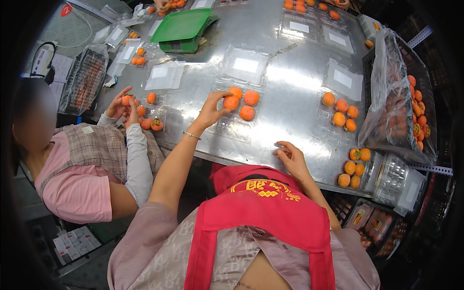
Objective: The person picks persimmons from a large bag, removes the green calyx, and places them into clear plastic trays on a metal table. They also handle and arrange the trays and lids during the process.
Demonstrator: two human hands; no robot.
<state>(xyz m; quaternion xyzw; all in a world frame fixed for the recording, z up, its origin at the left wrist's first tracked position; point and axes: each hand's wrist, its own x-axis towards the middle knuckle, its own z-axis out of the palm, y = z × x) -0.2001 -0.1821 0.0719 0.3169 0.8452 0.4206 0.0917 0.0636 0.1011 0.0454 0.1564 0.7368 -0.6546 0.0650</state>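
My left hand (213,108) has its thumb and fingers on an orange persimmon (231,103) at the left side of a clear plastic clamshell (232,132). Beside it in the same half sit 3 more persimmons (247,113), and the near end of that half holds no fruit. The clamshell's lid (243,74) lies folded back on the far side, bearing a white label (245,65). Just above the table's near edge, my right hand (294,159) holds nothing, its fingers loosely bent and apart.
A co-worker's hands (125,108) handle persimmons at left. A green scale (185,29) stands farther back on the metal table (290,101). At right are a filled clamshell (322,132), a plastic-lined crate of persimmons (384,90) and stacked clamshells (393,181).
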